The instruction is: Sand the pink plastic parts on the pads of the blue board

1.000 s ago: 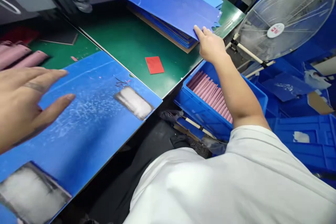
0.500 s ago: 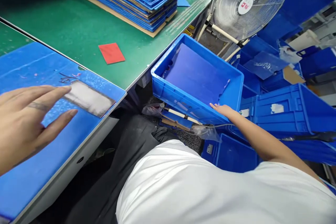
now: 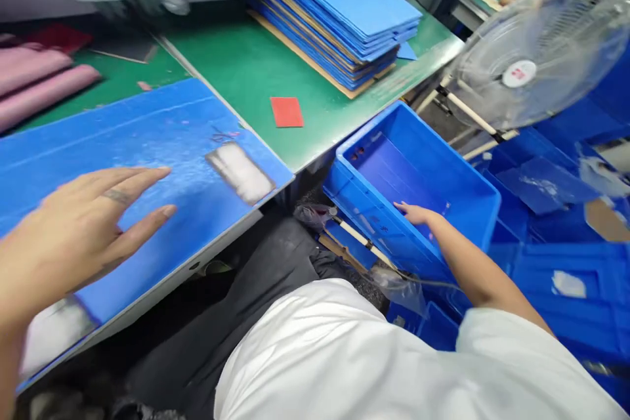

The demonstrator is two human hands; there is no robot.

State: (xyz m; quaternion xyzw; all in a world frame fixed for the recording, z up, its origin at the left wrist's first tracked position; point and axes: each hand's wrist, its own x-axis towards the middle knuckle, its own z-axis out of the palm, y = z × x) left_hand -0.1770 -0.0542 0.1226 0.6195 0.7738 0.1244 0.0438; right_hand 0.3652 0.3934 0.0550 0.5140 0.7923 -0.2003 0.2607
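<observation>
A green worktable (image 3: 216,52) is spanning the upper left, with a blue board (image 3: 59,138) covering its nearer part. A blue crate (image 3: 369,207) is standing just beside the table's edge. A stack of flat sheets (image 3: 344,0) is occupying the table's far side, and a darker blue sheet (image 3: 394,170) is lying inside the crate. The left hand (image 3: 98,210) is hovering above the board, open and gripping nothing. The right hand (image 3: 418,215) is extending over the crate's near rim, fingers outstretched; its contact is not showing clearly. A red square (image 3: 287,112) is lying between board and stack
</observation>
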